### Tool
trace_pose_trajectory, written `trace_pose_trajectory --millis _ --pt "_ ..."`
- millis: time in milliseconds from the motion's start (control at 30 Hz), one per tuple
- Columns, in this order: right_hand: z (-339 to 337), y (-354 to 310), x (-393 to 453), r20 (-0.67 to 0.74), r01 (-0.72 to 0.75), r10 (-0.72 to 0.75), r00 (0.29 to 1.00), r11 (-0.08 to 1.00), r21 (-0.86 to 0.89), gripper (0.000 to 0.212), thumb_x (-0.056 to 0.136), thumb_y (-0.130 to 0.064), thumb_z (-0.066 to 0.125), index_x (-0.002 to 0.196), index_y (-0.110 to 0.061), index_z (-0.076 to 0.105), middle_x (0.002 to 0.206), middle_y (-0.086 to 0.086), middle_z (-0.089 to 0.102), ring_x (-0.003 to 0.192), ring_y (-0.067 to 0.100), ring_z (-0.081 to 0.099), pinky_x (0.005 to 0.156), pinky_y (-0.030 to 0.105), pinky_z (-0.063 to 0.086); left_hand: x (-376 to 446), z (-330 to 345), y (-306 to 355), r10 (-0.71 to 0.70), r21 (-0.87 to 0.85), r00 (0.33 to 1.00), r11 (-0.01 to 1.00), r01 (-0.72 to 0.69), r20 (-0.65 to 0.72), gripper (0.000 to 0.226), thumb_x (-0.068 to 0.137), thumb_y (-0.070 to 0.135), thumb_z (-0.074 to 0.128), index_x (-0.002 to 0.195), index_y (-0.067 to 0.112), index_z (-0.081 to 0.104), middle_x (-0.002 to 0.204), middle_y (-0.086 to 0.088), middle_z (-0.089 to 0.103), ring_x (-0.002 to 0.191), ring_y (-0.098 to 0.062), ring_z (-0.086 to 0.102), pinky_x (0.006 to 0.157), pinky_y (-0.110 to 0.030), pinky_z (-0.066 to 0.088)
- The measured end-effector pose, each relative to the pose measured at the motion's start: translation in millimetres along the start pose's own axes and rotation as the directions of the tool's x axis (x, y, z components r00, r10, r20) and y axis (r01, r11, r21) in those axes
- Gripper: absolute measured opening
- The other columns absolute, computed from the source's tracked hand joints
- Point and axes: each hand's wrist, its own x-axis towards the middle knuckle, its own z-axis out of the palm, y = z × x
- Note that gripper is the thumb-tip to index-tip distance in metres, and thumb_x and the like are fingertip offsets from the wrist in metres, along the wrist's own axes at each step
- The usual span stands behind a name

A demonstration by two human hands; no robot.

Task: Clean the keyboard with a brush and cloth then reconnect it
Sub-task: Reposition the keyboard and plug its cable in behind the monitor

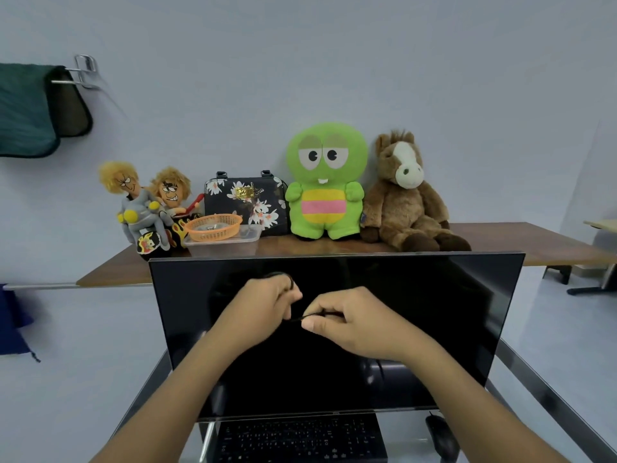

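Head view: both hands are raised in front of one dark monitor (337, 329), close together but not touching. The left hand (263, 305) curls its fingers round a loop of thin black cable (302, 317); the right hand (347, 320) pinches the same cable between thumb and forefinger. Below the wrists, at the lower frame edge, lies one black keyboard (297, 437), with one black mouse (440, 436) just right of it. Beyond the hands, over the monitor's top edge, a brown table (521, 238) carries four plush toys, one floral bag (247, 202) and one orange basket (213, 227). Bare floor opens to either side of the arms.
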Motion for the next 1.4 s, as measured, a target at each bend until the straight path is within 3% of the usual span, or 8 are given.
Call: trace_pose_trajectory --millis 200,333,467,767,933,1033,1200,1400 --pt "-23.4 -10.8 15.7 -0.104 0.077 -0.064 0.993 0.99 0.122 0.007 0.086 -0.029 0.07 0.087 -0.022 0.069 0.056 0.003 0.047 0.054 0.012 0.039 0.057 0.028 0.035 -32.8 9.9 18.8 0.013 -0.483 0.985 0.873 0.072 0.171 0.066 0.098 0.055 0.02 0.085 0.013 0.069 0.053 -0.005 0.055 0.049 -0.011 0.045 0.054 -0.019 0.038" --pt "-27.2 -12.1 29.6 -0.147 0.104 -0.06 0.987 0.945 0.309 0.01 0.09 -0.023 0.067 0.094 -0.014 0.065 0.075 0.025 0.057 0.067 0.021 0.048 0.063 0.034 0.04 -42.0 6.5 51.0 0.127 -0.835 0.975 0.544 0.085 0.182 0.049 0.098 0.036 0.03 0.086 0.003 0.065 0.052 -0.005 0.045 0.047 -0.014 0.036 0.053 -0.03 0.031" --pt "-4.9 -8.1 35.6 -0.139 0.07 0.015 0.99 0.808 0.585 0.02 0.095 -0.027 0.052 0.084 -0.013 0.061 0.064 0.001 0.057 0.054 0.014 0.047 0.053 0.028 0.039 -30.1 -11.1 76.0 0.038 -0.994 0.998 0.103 0.042 0.046 0.036 0.095 0.031 0.039 0.094 0.001 0.059 0.057 -0.004 0.043 0.047 -0.016 0.038 0.053 -0.031 0.042" --pt "17.6 2.9 22.0 0.132 -0.232 0.208 0.969 0.952 0.199 0.02 0.099 -0.027 0.048 0.1 -0.018 0.065 0.068 -0.008 0.05 0.062 0.005 0.05 0.065 0.033 0.055 11.8 -36.3 40.1 -0.258 -0.795 0.884 0.579 -0.181 -0.389 0.024 0.1 0.025 0.046 0.103 0.012 0.066 0.068 0.0 0.062 0.067 -0.014 0.061 0.084 -0.034 0.053" --pt "14.2 3.8 8.5 0.094 -0.19 0.186 0.978 0.981 0.036 0.018 0.099 -0.026 0.046 0.095 -0.023 0.064 0.071 -0.008 0.057 0.062 0.012 0.051 0.058 0.028 0.043 19.2 -40.7 8.9 0.005 -0.039 0.9 0.999 -0.024 -0.437 0.02 0.1 0.023 0.047 0.09 0.015 0.062 0.069 0.008 0.065 0.07 0.0 0.063 0.072 -0.015 0.047" --pt "6.0 -6.0 5.4 0.046 -0.085 0.086 0.995 0.996 -0.015 0.018 0.098 -0.03 0.052 0.092 -0.022 0.066 0.067 -0.012 0.058 0.061 0.001 0.053 0.058 0.016 0.041 8.8 -26.6 -10.4 -0.049 0.123 0.989 0.99 0.066 -0.137 0.027 0.1 0.033 0.043 0.082 0.021 0.059 0.064 0.007 0.058 0.063 -0.007 0.059 0.064 -0.029 0.044" --pt "-24.1 -13.2 19.2 -0.164 0.09 -0.096 0.982 0.995 -0.041 0.015 0.095 -0.024 0.058 0.091 -0.02 0.072 0.086 -0.01 0.071 0.083 0.003 0.063 0.074 0.014 0.045 -25.2 -5.3 6.6 0.018 -0.45 0.992 0.892 0.04 0.123 0.068 0.097 0.058 0.023 0.068 0.012 0.063 0.049 0.001 0.042 0.053 -0.016 0.045 0.06 -0.025 0.04" --pt "-17.0 -3.7 34.3 -0.262 0.107 -0.071 0.962 0.986 0.127 0.018 0.098 -0.02 0.052 0.094 -0.017 0.069 0.076 -0.004 0.066 0.064 -0.002 0.054 0.063 0.016 0.043 -31.7 -3.4 61.6 0.159 -0.957 0.978 0.277 0.09 0.138 0.037 0.093 0.028 0.036 0.063 0.012 0.049 0.048 -0.002 0.028 0.044 -0.016 0.026 0.06 -0.034 0.041"
